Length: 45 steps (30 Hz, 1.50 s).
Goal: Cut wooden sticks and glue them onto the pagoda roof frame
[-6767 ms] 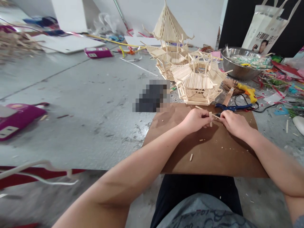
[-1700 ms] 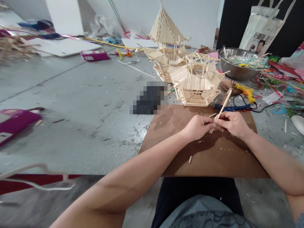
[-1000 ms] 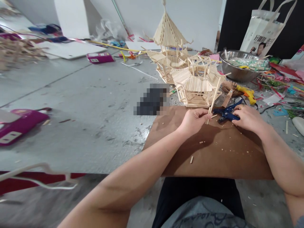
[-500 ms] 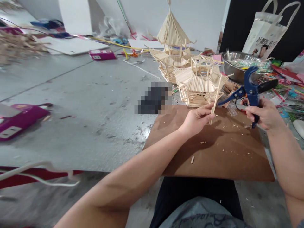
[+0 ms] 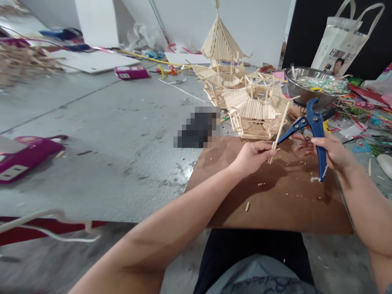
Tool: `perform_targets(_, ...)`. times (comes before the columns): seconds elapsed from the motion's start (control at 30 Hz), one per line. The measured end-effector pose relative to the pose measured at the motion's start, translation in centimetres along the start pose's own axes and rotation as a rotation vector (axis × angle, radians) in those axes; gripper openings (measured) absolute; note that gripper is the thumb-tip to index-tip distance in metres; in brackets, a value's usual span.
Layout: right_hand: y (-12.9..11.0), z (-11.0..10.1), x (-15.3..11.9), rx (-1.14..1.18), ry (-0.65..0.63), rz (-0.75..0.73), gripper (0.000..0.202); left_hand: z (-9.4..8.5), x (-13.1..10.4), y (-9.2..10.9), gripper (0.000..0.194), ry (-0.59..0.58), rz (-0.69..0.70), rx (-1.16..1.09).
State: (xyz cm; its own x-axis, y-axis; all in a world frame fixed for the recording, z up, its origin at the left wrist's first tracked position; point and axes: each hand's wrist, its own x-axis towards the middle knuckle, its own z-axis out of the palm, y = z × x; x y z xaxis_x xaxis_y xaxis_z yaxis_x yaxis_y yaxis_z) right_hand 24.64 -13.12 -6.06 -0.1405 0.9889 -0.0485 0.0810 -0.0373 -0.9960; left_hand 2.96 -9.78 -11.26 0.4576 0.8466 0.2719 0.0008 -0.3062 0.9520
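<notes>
My left hand (image 5: pixel 254 157) pinches thin wooden sticks (image 5: pixel 281 126) between thumb and fingers. One long stick slants up to the right, and shorter ends show beside the fingertips. In my right hand (image 5: pixel 335 152) is a blue pipe cutter (image 5: pixel 317 126), its hooked jaw up. The thumb lies over the cutter, while the other fingers reach out behind it and are smeared. One blue arm of the cutter slopes down-left, its end passing behind the sticks. Just beyond my hands stands a pavilion model of wooden sticks (image 5: pixel 255 110).
A brown board (image 5: pixel 275 212) lies under my hands with small stick scraps on it. Behind are a taller stick pavilion with a pointed roof (image 5: pixel 220 41) and a steel bowl (image 5: pixel 301 92). Purple power strips (image 5: pixel 33 157) lie at left; litter covers the right side.
The blue cutter has moved left and down, tilting so that its lower arm reaches the sticks. Fingers of my right hand have stretched out. My left hand stays nearly in place.
</notes>
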Motion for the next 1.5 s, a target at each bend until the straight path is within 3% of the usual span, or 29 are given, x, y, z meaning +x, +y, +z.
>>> perform_targets(0.13,0.8,0.9,-0.1,-0.154,0.032,-0.011,0.049,0.2,-0.2,0.2,0.013,0.015,0.072,0.038)
perform_targets(0.37,1.4,2.8,-0.4,-0.321,0.119,-0.136,0.052,0.3,-0.2,0.3,0.014,-0.008,0.151,0.152)
perform_targets(0.5,1.0,1.9,0.0,-0.402,0.195,-0.287,0.039,-0.3,-0.2,0.7,0.017,0.195,0.225,0.381)
perform_targets(0.6,1.1,1.1,0.4,-0.568,0.339,-0.219,0.029,-0.8,-0.1,1.0,0.018,0.289,0.262,0.528)
perform_targets(0.7,1.6,0.9,0.6,-0.875,0.433,-0.209,0.038,-1.2,-0.1,1.1,0.017,0.322,0.287,0.597)
perform_targets(0.87,2.3,1.5,0.6,-1.227,0.362,-0.287,0.058,-1.3,0.0,0.8,0.017,0.360,0.321,0.629)
perform_targets(1.17,2.2,3.4,-0.1,-1.316,0.207,-0.204,0.055,-0.8,-0.1,0.1,0.015,0.330,0.387,0.686)
perform_targets(1.5,2.8,3.9,-0.2,-1.323,0.165,-0.254,0.059,-0.6,-0.3,0.0,0.018,0.293,0.406,0.803)
